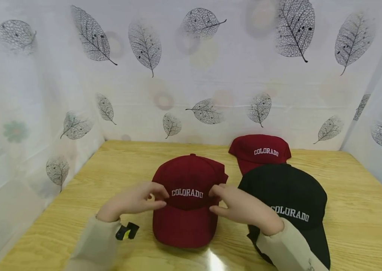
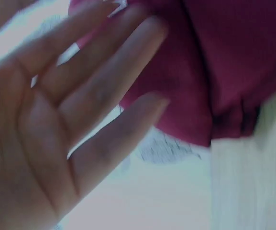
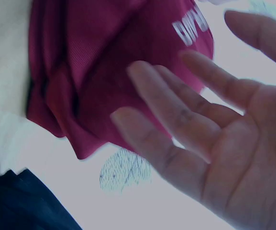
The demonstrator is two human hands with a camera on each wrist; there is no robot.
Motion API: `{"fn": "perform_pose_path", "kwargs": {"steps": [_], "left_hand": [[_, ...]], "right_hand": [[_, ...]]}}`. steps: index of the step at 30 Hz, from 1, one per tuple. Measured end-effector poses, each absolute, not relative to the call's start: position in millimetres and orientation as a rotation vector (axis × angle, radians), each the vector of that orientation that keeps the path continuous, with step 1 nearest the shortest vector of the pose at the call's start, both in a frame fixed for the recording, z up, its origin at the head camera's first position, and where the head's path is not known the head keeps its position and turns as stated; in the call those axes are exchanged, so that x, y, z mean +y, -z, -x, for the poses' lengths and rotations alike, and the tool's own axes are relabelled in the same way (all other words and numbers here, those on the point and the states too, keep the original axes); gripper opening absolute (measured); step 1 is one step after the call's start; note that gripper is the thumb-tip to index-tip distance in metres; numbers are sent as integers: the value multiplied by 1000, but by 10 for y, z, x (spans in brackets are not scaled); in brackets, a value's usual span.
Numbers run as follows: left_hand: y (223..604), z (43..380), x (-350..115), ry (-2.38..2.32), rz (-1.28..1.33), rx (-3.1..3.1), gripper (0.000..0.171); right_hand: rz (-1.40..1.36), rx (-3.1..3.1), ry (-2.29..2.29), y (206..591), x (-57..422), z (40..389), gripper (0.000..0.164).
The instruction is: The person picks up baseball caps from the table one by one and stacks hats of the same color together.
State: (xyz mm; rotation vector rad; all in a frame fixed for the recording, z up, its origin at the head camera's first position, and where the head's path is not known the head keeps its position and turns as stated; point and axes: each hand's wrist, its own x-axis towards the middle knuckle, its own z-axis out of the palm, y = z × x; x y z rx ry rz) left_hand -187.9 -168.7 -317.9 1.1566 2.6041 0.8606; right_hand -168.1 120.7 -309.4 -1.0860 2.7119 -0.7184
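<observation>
A dark red baseball cap point(image 1: 191, 173) with white COLORADO lettering sits on the table, its brim toward me. At the cap's left side, my left hand point(image 1: 138, 199) has its fingertips by the lettering; in the left wrist view its fingers point(image 2: 114, 91) are loosely extended beside the red fabric. Opposite it, my right hand point(image 1: 243, 205) is at the cap's right side. The right wrist view shows that hand's fingers point(image 3: 176, 117) spread and relaxed in front of the cap. Neither hand grips it; whether the fingertips touch it, I cannot tell.
To the right lies a black COLORADO cap point(image 1: 285, 188), partly hidden by my right forearm. Behind it is another dark red COLORADO cap point(image 1: 258, 148). Leaf-patterned white sheeting point(image 1: 191, 82) bounds the wooden table point(image 1: 126, 162). A small black-and-yellow item point(image 1: 127, 231) shows beside my left cuff.
</observation>
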Motion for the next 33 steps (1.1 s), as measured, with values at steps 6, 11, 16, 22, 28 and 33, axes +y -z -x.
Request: {"fn": "perform_pose_path", "kwargs": {"steps": [6, 11, 16, 22, 28, 33], "left_hand": [[3259, 2125, -1920, -1167, -692, 2865, 20], [3387, 2300, -1934, -1388, -325, 2747, 42], [3504, 2430, -1854, -1462, -276, 2571, 41], [3592, 2492, -1802, -1482, -356, 2518, 29], [3654, 2521, -1793, -1564, -393, 2449, 22], [3635, 2518, -1798, -1590, -363, 2478, 20]], "right_hand": [[892, 2771, 1110, 2948, 1309, 1851, 22], [684, 2788, 1267, 2971, 1258, 2027, 30], [466, 2756, 1379, 3087, 1261, 2181, 39], [455, 2631, 1409, 3235, 1337, 2273, 31], [450, 2602, 1479, 3322, 1362, 2310, 13], [392, 2676, 1417, 3294, 1349, 2304, 13]]}}
